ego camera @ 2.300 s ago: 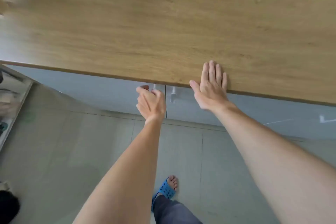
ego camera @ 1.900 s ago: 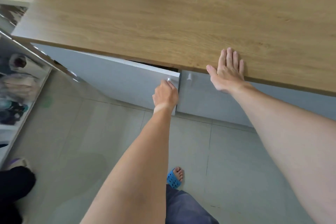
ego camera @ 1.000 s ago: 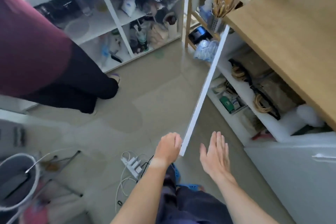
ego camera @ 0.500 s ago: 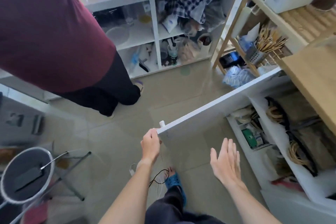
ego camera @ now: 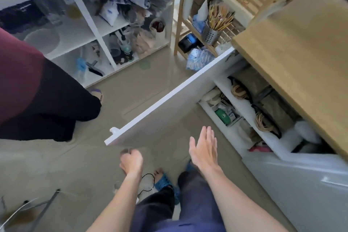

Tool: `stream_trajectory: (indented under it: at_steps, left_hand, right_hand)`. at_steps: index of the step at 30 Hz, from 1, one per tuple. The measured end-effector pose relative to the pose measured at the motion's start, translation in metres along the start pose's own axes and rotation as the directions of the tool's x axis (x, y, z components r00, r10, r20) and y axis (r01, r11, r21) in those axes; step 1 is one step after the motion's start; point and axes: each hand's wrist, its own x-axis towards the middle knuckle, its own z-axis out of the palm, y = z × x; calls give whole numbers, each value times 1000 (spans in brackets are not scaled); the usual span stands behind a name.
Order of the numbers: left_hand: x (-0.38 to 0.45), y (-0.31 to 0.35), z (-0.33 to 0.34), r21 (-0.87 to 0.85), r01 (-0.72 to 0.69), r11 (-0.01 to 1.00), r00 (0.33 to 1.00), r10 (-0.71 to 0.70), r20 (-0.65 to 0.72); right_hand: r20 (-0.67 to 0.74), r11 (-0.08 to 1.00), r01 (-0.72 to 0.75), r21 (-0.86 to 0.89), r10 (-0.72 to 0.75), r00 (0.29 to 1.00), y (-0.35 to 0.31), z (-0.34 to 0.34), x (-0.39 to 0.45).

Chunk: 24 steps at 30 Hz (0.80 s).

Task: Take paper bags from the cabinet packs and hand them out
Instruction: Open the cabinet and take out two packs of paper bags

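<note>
The white cabinet door [ego camera: 169,105] stands wide open below the wooden counter [ego camera: 301,47]. Inside, on the upper shelf [ego camera: 244,103], lie brown packs of paper bags [ego camera: 271,100] with twine handles showing. My left hand [ego camera: 130,162] hangs just below the door's free corner, fingers loosely curled, holding nothing and apart from the door. My right hand [ego camera: 204,149] is held out flat with straight fingers in front of the open cabinet, touching nothing.
Another person [ego camera: 37,90] in a maroon top and black trousers stands at the left. A white shelf unit [ego camera: 90,24] and a wooden rack [ego camera: 216,15] full of clutter line the far side. The right cabinet door [ego camera: 310,184] stays closed. A cable [ego camera: 146,182] lies by my feet.
My left hand pulled the door from closed to wide open, then let go of its corner and dropped just below it. My right hand came off the counter and hangs flat before the cabinet.
</note>
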Motion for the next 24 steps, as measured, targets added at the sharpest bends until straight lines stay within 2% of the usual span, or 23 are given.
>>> stream_trajectory:
  at_steps: [2, 3, 7, 11, 13, 16, 19, 24]
  left_hand:
    - [-5, 0, 37, 129, 102, 986, 970, -127, 205]
    - [-11, 5, 55, 199, 66, 978, 960, -116, 253]
    - [-44, 44, 128, 387, -273, 881, 896, 85, 437]
    - [-50, 73, 217, 385, -546, 744, 751, 232, 618]
    - [-46, 86, 264, 371, -653, 660, 686, 309, 659]
    - [-42, 105, 337, 351, -730, 587, 631, 380, 676]
    - [-35, 118, 404, 289, -806, 517, 541, 445, 714]
    - [-31, 143, 499, 222, -896, 384, 418, 565, 711]
  right_hand:
    - [-13, 998, -57, -8, 57, 998, 21, -8, 12]
    - [-16, 996, -86, -9, 86, 996, 33, -12, 19]
    - [-63, 982, -188, 10, 189, 980, 76, -30, 64]
    - [-111, 953, -292, 87, 300, 947, 115, -40, 132]
    - [-130, 936, -326, 132, 342, 931, 133, -42, 170]
    - [-164, 914, -353, 201, 386, 908, 159, -42, 227]
    - [-178, 863, -383, 331, 456, 872, 182, -44, 282]
    - [-264, 729, -356, 585, 586, 766, 210, -52, 360]
